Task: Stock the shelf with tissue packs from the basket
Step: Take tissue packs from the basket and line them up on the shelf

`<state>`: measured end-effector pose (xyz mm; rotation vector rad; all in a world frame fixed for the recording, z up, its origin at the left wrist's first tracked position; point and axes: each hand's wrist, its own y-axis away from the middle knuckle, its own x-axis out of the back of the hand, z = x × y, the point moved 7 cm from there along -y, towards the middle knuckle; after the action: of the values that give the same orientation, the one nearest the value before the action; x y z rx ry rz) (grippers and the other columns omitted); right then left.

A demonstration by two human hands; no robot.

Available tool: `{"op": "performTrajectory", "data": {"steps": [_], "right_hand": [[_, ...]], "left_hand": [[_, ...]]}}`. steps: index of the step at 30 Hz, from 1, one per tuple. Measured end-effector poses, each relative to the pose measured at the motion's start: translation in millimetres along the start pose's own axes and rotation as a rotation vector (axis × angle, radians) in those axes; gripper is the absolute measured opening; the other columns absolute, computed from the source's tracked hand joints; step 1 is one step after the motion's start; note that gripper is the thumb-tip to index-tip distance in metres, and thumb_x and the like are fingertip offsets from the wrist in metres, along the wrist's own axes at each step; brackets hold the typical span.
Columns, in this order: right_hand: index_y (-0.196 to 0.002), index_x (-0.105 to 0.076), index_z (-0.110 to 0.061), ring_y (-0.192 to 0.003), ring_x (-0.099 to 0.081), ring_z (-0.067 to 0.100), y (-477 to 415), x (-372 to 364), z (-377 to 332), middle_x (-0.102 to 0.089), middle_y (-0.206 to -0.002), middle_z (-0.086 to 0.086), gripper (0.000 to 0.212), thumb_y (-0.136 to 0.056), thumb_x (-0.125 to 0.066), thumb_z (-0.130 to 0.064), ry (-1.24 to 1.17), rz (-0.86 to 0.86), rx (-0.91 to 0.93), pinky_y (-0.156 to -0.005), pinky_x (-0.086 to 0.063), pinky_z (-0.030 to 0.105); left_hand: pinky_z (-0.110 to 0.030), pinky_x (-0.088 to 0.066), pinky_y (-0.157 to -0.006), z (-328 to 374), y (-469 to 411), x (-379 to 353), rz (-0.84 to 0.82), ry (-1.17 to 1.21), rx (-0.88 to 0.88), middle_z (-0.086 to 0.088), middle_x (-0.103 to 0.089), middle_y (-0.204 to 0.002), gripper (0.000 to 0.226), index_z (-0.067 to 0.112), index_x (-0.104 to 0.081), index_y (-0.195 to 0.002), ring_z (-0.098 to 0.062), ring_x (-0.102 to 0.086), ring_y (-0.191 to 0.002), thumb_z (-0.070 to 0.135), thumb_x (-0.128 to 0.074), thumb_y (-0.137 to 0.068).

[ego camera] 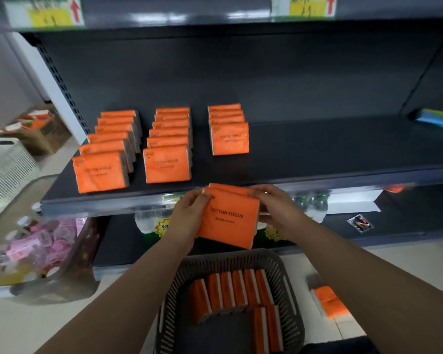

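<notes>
Far left, on the floor: white slotted crate [9,167], with an open cardboard box [42,135] beyond it. Nearer, a clear bag [46,238] of pink items.

Shelf [330,154]: dark, and its left half carries three rows of orange tissue packs. All stand upright with the printed face toward the near edge, each row running front to back.
- Left row [100,171]: six packs, the front one close to the near edge.
- Middle row [167,164]: six packs.
- Right row [229,137]: four packs, its front pack well back from the edge.

The right half of the shelf is bare apart from a blue object [439,118] at the far right.

Left hand [187,221]: fingers curled round the left edge of the held packs [228,218], thumb on the upper corner. There are two orange packs, one behind the other. The front one reads "COTTON TISSUE". They are tilted and sit in the air just before the shelf's near edge, in line with the right row.

Right hand [279,210]: fingers clasp the right edge of the same packs.

Beneath the hands, on the floor: grey slotted basket [293,290] with more orange packs [230,290] standing on edge in a row, and two more nearer the camera.

Right of the basket: one loose pack [330,301] lying on the floor. On the lower shelf, behind the hands, are clear bottles [315,204].
</notes>
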<state>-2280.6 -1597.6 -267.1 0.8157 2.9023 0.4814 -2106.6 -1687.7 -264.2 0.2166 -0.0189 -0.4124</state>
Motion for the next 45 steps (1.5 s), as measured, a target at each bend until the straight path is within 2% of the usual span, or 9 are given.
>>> {"op": "performTrajectory", "data": {"steps": [3,5,10,14,19,27,34,38,45], "right_hand": [[-0.112,-0.058,-0.010,-0.089,-0.059,0.024,-3,1,-12,-0.060,-0.089,0.008,0.024,-0.092,-0.060,-0.023,-0.127,0.072,0.010,-0.083,-0.049,0.040],[-0.093,-0.059,-0.009,-0.075,-0.058,0.022,-6,2,-20,-0.058,-0.074,0.005,0.016,-0.093,-0.058,-0.026,-0.202,0.147,0.032,-0.073,-0.047,0.037],[-0.057,-0.037,-0.016,-0.051,-0.047,0.020,-12,10,-38,-0.043,-0.051,0.002,0.044,-0.094,-0.055,-0.030,-0.312,0.360,0.097,-0.060,-0.041,0.032],[-0.069,-0.044,-0.016,-0.063,-0.053,0.025,-19,11,-47,-0.049,-0.064,0.005,0.036,-0.094,-0.050,-0.040,-0.309,0.402,0.075,-0.070,-0.050,0.043],[-0.086,-0.056,-0.019,-0.074,-0.058,0.026,-35,4,-60,-0.055,-0.076,0.005,0.030,-0.098,-0.040,-0.041,-0.249,0.390,0.107,-0.079,-0.053,0.046],[-0.069,-0.052,-0.017,-0.068,-0.052,0.021,-80,11,-78,-0.050,-0.066,0.003,0.046,-0.101,-0.030,-0.043,-0.136,0.379,0.172,-0.079,-0.049,0.038],[-0.115,-0.061,-0.025,-0.095,-0.062,0.013,-119,1,-78,-0.066,-0.102,-0.002,0.052,-0.098,-0.023,-0.057,0.016,0.185,0.259,-0.079,-0.050,0.030],[-0.117,-0.058,-0.032,-0.081,-0.062,-0.009,-132,-1,-68,-0.065,-0.095,-0.014,0.046,-0.098,-0.024,-0.056,0.030,0.151,0.306,-0.060,-0.044,0.010],[-0.127,-0.052,-0.030,-0.089,-0.060,-0.010,-145,-2,-59,-0.063,-0.103,-0.015,0.049,-0.098,-0.021,-0.055,0.061,0.113,0.349,-0.068,-0.043,0.008]], "left_hand": [[-0.038,-0.053,-0.078,15,-5,-8,0.014,0.015,-0.028,-0.001,-0.067,-0.097,0.009,0.028,-0.063,-0.097,-0.018,-0.063,-0.087,0.029,-0.054,-0.095],[-0.042,-0.052,-0.084,24,-8,-14,0.021,0.024,-0.037,-0.005,-0.066,-0.102,0.014,0.024,-0.063,-0.104,-0.021,-0.063,-0.092,0.029,-0.053,-0.095],[-0.043,-0.052,-0.086,47,-19,-24,0.047,0.000,-0.098,-0.005,-0.063,-0.109,0.018,0.024,-0.060,-0.108,-0.023,-0.061,-0.099,0.033,-0.051,-0.096],[-0.029,-0.048,-0.066,59,-33,-31,0.058,0.011,-0.150,0.003,-0.061,-0.101,0.015,0.027,-0.059,-0.105,-0.012,-0.058,-0.088,0.035,-0.049,-0.097],[-0.021,-0.048,-0.064,68,-52,-36,0.118,0.012,-0.234,0.011,-0.058,-0.093,0.016,0.025,-0.055,-0.110,-0.008,-0.056,-0.084,0.033,-0.047,-0.098],[-0.037,-0.041,-0.102,69,-99,-53,0.127,-0.053,-0.181,0.000,-0.050,-0.134,0.054,0.017,-0.037,-0.146,-0.016,-0.049,-0.117,0.041,-0.043,-0.098],[-0.039,-0.044,-0.102,55,-128,-65,0.066,-0.006,-0.185,0.002,-0.058,-0.126,0.046,0.024,-0.044,-0.142,-0.015,-0.056,-0.113,0.042,-0.033,-0.101],[-0.043,-0.042,-0.107,46,-138,-68,0.049,-0.011,-0.188,-0.002,-0.054,-0.136,0.049,0.026,-0.037,-0.146,-0.018,-0.053,-0.122,0.044,-0.030,-0.101],[-0.047,-0.044,-0.104,36,-146,-70,0.029,0.023,-0.193,0.002,-0.061,-0.126,0.048,0.032,-0.049,-0.134,-0.015,-0.057,-0.116,0.053,-0.025,-0.099]]}}
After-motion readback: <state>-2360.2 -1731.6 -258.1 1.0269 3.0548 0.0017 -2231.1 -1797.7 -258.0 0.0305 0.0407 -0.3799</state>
